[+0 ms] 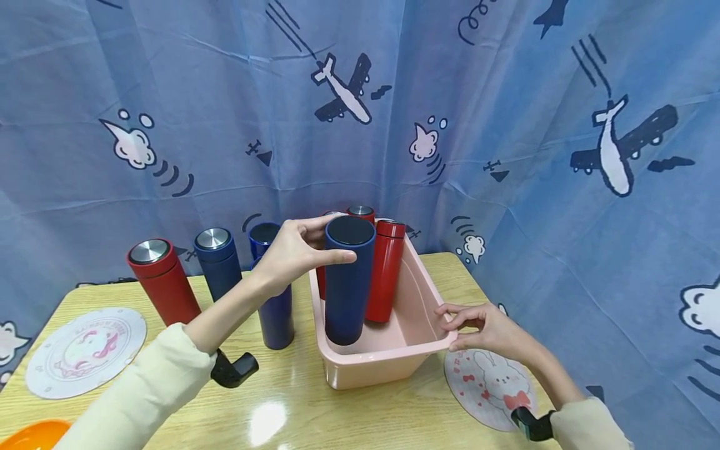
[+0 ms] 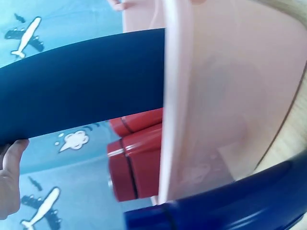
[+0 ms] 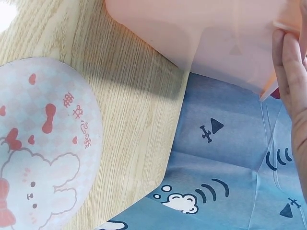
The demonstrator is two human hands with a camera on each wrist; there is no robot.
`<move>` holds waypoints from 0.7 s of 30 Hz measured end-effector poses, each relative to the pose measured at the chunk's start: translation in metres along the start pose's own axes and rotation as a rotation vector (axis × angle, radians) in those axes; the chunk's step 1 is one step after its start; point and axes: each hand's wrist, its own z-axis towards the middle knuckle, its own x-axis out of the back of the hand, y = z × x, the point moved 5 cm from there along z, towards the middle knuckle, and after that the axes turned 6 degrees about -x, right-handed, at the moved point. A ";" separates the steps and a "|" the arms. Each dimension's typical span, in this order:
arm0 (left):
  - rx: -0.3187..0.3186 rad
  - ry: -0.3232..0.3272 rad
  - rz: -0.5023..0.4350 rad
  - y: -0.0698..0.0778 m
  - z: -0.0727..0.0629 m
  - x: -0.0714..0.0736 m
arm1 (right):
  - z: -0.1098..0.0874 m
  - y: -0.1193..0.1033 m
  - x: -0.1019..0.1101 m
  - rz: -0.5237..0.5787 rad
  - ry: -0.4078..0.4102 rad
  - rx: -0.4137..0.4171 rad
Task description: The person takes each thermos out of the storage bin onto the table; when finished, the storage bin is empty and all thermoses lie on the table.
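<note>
Left hand [image 1: 289, 255] grips the dark blue flask [image 1: 350, 290] near its top, thumb and fingers on opposite sides, apparently to hold it upright; its lower end is inside the near part of the pink bin [image 1: 388, 356], though contact with the bin floor cannot be confirmed. Right hand [image 1: 484, 326] pinches the bin's right rim, likely to steady it, with red flasks [image 1: 385, 275] farther back inside.
</note>
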 end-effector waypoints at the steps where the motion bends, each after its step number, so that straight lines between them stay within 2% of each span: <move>1: -0.006 0.002 -0.003 0.004 0.000 0.002 | 0.000 0.000 0.000 0.002 0.000 -0.001; 13: -0.094 0.064 0.010 0.052 -0.005 0.027 | -0.001 0.001 0.000 -0.018 0.022 -0.033; 21: -0.071 0.080 0.039 0.065 -0.023 0.040 | 0.000 0.001 0.001 -0.042 0.033 -0.040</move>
